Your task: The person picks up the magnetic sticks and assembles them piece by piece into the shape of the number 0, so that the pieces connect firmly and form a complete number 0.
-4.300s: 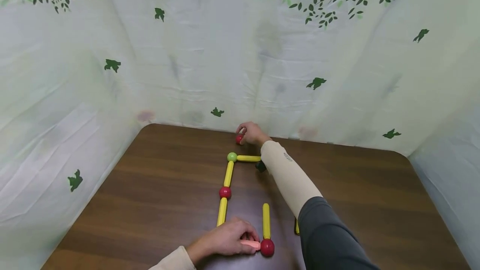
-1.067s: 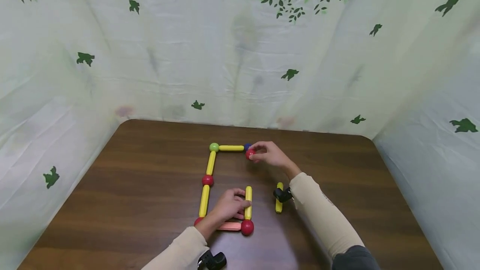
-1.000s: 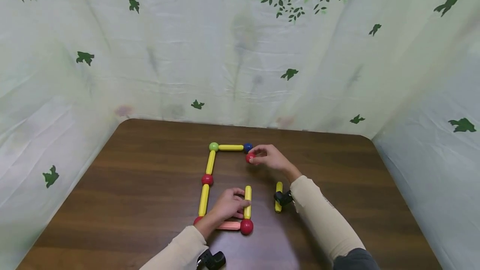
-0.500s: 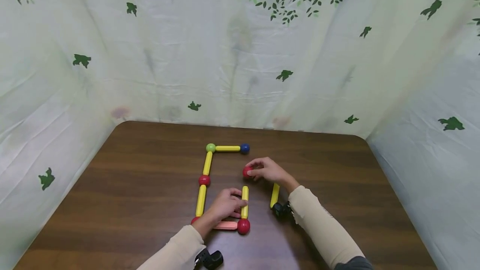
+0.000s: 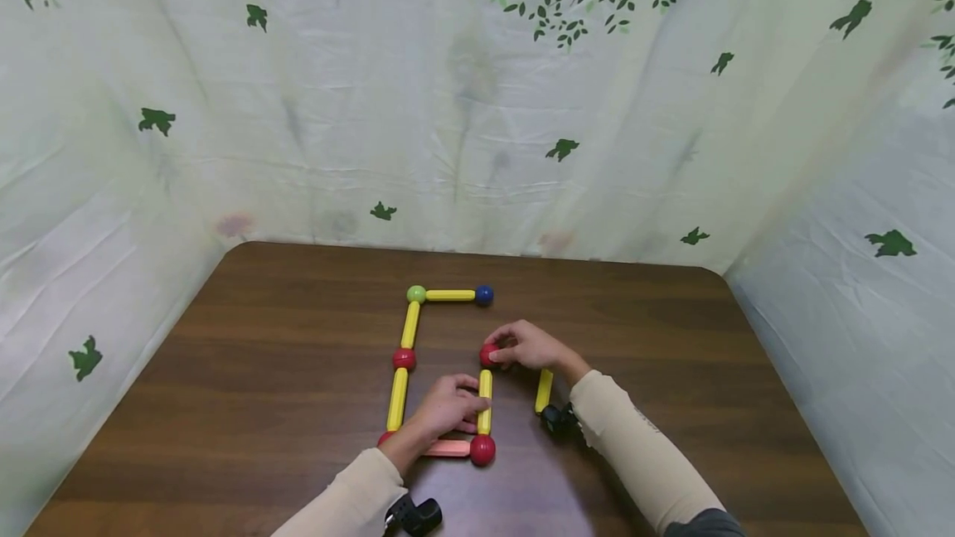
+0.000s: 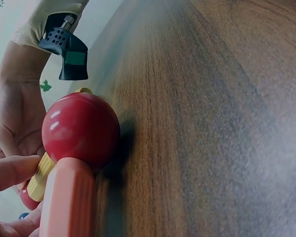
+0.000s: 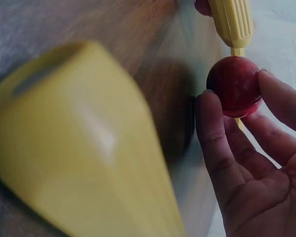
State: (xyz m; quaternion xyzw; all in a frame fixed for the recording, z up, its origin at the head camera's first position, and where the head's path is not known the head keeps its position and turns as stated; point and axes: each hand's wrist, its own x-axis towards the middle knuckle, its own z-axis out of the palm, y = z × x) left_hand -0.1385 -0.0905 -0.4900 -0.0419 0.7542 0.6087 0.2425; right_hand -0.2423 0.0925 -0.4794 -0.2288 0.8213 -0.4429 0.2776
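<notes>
In the head view my left hand (image 5: 446, 404) pinches an upright-running yellow stick (image 5: 486, 381) between thumb and fingers. A red ball (image 5: 482, 450) joins its near end to a pink stick (image 5: 450, 448). My right hand (image 5: 531, 346) holds another red ball (image 5: 488, 355) by the fingertips at that yellow stick's far end; whether the two touch is hard to tell. The right wrist view shows the held ball (image 7: 234, 84) between thumb and fingers. In the left wrist view, the corner ball (image 6: 81, 128) and pink stick (image 6: 66, 202) fill the foreground.
A chain of yellow sticks runs up the left through a red ball (image 5: 404, 359) to a green ball (image 5: 416, 294), then right to a blue ball (image 5: 484, 295). One loose yellow stick (image 5: 545, 390) lies by my right wrist. Printed cloth hangs behind the brown table (image 5: 671, 437).
My right hand has brought the red ball from the table's back edge, past the blue ball, down to the stick's far end. My left hand moved from the pink stick to the yellow one.
</notes>
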